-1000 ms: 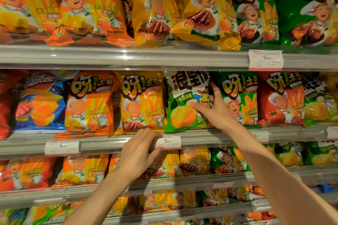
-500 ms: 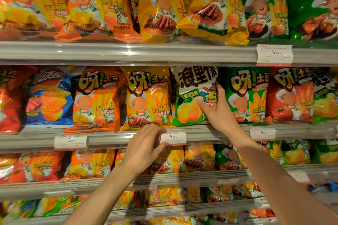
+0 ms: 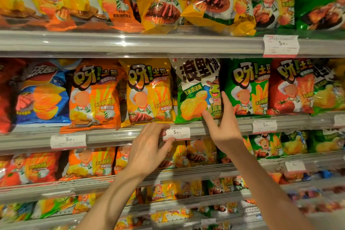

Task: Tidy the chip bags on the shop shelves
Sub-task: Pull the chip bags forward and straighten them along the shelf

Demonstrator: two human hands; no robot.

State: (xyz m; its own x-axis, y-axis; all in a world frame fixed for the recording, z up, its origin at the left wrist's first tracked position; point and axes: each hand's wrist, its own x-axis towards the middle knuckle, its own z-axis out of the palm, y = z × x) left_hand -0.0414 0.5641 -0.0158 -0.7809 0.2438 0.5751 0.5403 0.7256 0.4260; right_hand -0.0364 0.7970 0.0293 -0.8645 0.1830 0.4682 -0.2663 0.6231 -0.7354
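Observation:
A white-and-green chip bag [image 3: 196,89] with a frog cartoon stands on the middle shelf between a yellow bag [image 3: 149,91] and a green bag [image 3: 246,87]. My right hand [image 3: 224,129] holds its lower right edge, thumb on the front, fingers reaching up behind its right side. My left hand [image 3: 149,147] hovers in front of the shelf rail, fingers loosely curled beside a price tag [image 3: 176,133], holding nothing.
The middle shelf rail [image 3: 115,136] runs across the view. An orange bag [image 3: 95,93], a blue bag [image 3: 43,91] and a red bag [image 3: 291,87] share that shelf. The top shelf [image 3: 130,43] and lower shelves hold more chip bags.
My right hand has slid down from the frog bag's front to its lower right edge. The left hand stays by the price tag. The view has moved closer to the shelves.

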